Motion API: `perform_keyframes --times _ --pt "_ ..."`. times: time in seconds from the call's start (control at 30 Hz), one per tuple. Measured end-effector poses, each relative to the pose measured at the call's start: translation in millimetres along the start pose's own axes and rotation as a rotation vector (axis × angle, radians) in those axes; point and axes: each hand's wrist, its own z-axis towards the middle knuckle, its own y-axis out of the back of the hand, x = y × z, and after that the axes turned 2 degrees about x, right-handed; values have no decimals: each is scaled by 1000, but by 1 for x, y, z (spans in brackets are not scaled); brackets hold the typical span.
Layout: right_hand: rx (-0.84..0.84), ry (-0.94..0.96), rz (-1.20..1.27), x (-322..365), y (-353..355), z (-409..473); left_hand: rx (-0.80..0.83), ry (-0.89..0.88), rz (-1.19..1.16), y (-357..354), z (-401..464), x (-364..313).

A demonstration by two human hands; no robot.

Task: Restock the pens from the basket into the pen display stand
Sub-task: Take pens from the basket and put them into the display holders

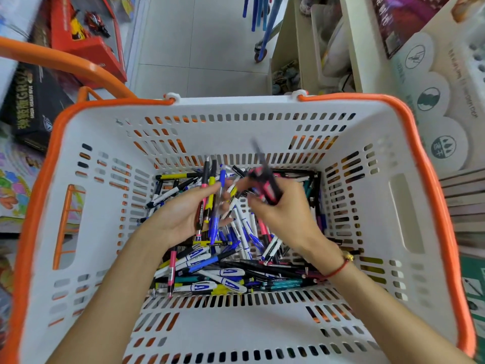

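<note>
Basket (409,211): white slotted plastic with an orange rim, seen from above; one orange handle is swung out at far left.
Pens (225,274): a loose heap across the basket floor, mixed blue-and-white, black, yellow, pink and teal, lying at all angles.
Left hand (181,216): palm up over the heap, fingers loosely curled round a small bunch (208,203) of pens (pink, yellow, blue), which is laid parallel across the fingers, tips pointing far; judged to be kept aligned so the lot can be carried as one.
Right hand (283,208): raised just right of the left hand, fingers closed on a pink-and-black pen (267,186); the pen is motion-blurred, so the exact grip cannot be told. It is judged to be on its way to the bunch.
Wrist: a red cord bracelet (338,269) is worn on the right.
Stand (469,59): a pale holed surface at far right, behind round printed cards, is taken to be the display stand; it is too blurred to confirm, and it lies well apart from the hands.
Stage: gathering is judged under way; nothing is seen placed in the stand.
Floor (199,48): pale tiles beyond the basket.
Room: a shop aisle, with a red toy box (86,43) and black boxes at far left, shelving at far right and stacked books at right.
</note>
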Motion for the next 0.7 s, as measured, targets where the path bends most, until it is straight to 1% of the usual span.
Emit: perform_keyframes --times 0.03,0.07,0.1,0.13,0.17,0.23,0.3,0.37,0.5,0.63,0.67,0.7 --pt "-104 -38 68 3 5 3 27 26 70 1 -1 0" --pt "-159 -51 72 5 11 7 75 68 178 2 -2 -1" --pt "-151 -50 39 7 18 10 130 121 328 2 -5 -1" --pt "-84 -50 17 8 24 11 188 180 494 0 -8 0" --pt "19 -46 15 8 29 12 250 241 640 -1 -10 1" --pt "257 -51 14 6 34 11 373 352 795 -5 -14 4" --pt "484 -108 -58 3 31 9 433 408 837 -6 -14 7" --pt "632 -192 -155 -3 27 8 412 405 857 -5 -12 7" --pt "690 -318 -169 -6 30 11 346 363 830 -7 -10 7" --pt "871 -437 -123 -7 33 11 316 369 832 -8 -7 8" --pt "860 -444 -84 -8 31 10 296 365 807 -7 -7 8" --pt "800 -446 -48 -9 29 9 260 348 771 -6 -6 8"
